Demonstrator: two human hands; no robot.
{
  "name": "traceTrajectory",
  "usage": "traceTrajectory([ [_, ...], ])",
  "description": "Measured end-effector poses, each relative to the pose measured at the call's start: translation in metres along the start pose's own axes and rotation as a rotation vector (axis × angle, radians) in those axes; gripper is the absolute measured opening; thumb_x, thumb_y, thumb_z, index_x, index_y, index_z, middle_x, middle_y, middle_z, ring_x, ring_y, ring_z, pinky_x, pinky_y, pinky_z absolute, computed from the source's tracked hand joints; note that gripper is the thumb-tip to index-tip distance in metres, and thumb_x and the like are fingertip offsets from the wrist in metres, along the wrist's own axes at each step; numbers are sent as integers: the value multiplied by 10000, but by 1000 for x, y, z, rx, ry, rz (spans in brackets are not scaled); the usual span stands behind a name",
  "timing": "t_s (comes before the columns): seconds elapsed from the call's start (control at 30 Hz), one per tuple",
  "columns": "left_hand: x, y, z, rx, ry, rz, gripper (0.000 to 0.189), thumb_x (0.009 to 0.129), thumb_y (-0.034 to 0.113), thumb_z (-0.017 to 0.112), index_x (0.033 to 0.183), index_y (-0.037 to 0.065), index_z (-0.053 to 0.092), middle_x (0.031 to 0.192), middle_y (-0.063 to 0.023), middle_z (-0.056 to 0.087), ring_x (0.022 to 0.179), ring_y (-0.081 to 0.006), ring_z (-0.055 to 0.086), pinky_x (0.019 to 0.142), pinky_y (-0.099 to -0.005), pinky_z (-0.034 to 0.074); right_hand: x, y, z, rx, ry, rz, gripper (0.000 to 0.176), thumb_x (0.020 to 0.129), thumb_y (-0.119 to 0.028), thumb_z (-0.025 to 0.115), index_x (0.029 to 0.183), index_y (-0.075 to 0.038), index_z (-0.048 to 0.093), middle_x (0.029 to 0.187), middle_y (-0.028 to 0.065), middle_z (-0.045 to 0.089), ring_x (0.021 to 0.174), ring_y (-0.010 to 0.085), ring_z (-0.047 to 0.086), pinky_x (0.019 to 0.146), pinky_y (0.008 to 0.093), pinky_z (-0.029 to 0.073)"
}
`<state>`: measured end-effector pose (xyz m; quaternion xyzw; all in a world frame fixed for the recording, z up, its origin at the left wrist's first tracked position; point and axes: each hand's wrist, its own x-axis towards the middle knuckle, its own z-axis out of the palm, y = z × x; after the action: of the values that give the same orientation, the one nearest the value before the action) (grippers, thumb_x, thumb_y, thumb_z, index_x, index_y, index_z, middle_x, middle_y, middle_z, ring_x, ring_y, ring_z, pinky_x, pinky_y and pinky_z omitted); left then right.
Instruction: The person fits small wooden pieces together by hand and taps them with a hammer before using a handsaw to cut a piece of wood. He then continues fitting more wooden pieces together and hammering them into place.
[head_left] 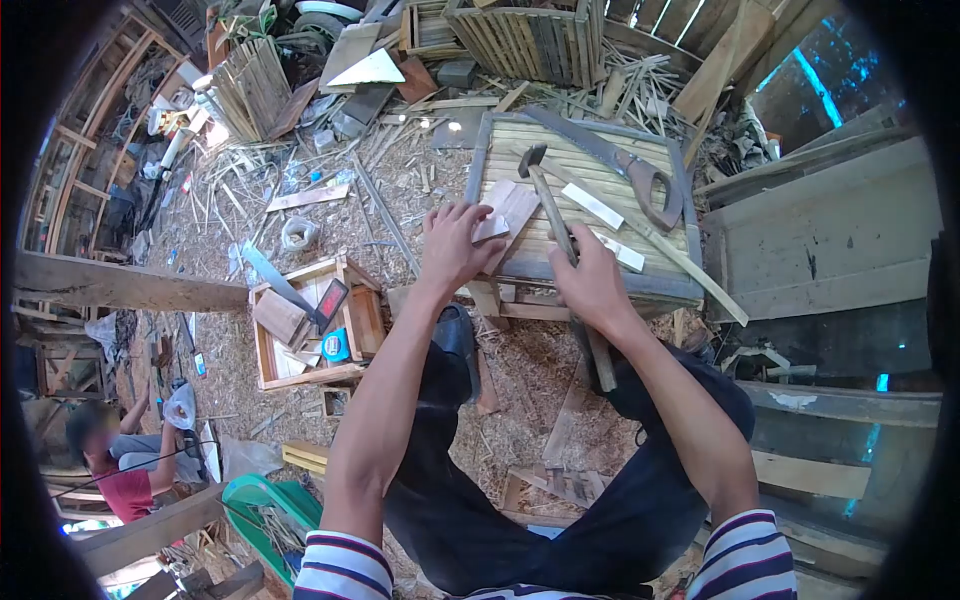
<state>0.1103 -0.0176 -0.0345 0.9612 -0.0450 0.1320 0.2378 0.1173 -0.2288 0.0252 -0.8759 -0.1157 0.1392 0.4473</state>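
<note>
My left hand (458, 245) has its fingers and thumb bent around a small wood block (490, 229), pinching it. The block is on top of a flat wooden board (516, 203), and the board lies on the slatted worktop (506, 142) in front of me. My right hand (588, 280) is wrapped tight around the long handle of a hammer (543, 190). The hammer's head is up past my right hand, and the end of its handle sticks out below, towards my knee.

Just beside the fingers of my right hand is a short pale wood piece (624, 252), and a bit past that is one more short pale strip (593, 205). A long thin wood stick (684, 262) lies to the right of that hand and pokes out over the worktop edge. Farther past my right hand is a handsaw (622, 162).

Left of my left hand, a wooden crate (266, 362) has a blue tape measure (336, 345) and another saw (278, 277). Way off past my left arm, a person in a red shirt (130, 492) is down low
</note>
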Motion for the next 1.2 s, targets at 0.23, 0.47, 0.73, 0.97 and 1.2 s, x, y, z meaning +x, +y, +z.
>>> traceTrajectory([
  [0.23, -2, 0, 8, 34, 59, -26, 357, 746, 383, 738, 970, 106, 727, 993, -34, 641, 1027, -237, 532, 908, -404, 313, -4, 19, 4, 49, -21, 69, 294, 950, -268, 485, 1059, 4, 497, 913, 273, 616, 891, 462, 589, 779, 495, 455],
  [0.47, -1, -1, 11, 16, 59, -69, 320, 727, 361, 743, 942, 123, 743, 992, -4, 645, 997, -215, 534, 908, -384, 327, -10, 8, -8, 695, -333, 581, 283, 1004, -342, 427, 1079, -71, 463, 706, -13, 423, 512, 42, 340, 404, 209, 313],
  [0.73, 0, 0, 9, -3, 30, -79, 340, 741, 353, 739, 975, 105, 740, 932, -41, 623, 976, -240, 539, 857, -380, 348, -11, 1, -3, 800, -402, 638, 238, 1016, -333, 414, 1057, -100, 442, 673, -39, 356, 475, 24, 284, 379, 181, 250],
  [0.97, 1, -2, 10, 18, 10, -79, 347, 733, 362, 744, 976, 114, 744, 929, -47, 627, 968, -242, 542, 851, -380, 348, -12, 1, -6, 825, -437, 631, 250, 1015, -333, 416, 1047, -87, 448, 678, -39, 356, 475, 26, 291, 384, 188, 258],
  [1.2, 1, -2, 10, 10, 26, -76, 329, 716, 338, 753, 956, 112, 746, 937, -37, 633, 978, -240, 540, 858, -387, 352, -11, 1, -8, 787, -481, 619, 265, 1015, -342, 414, 1035, -81, 455, 670, -52, 338, 475, 25, 281, 389, 188, 248],
])
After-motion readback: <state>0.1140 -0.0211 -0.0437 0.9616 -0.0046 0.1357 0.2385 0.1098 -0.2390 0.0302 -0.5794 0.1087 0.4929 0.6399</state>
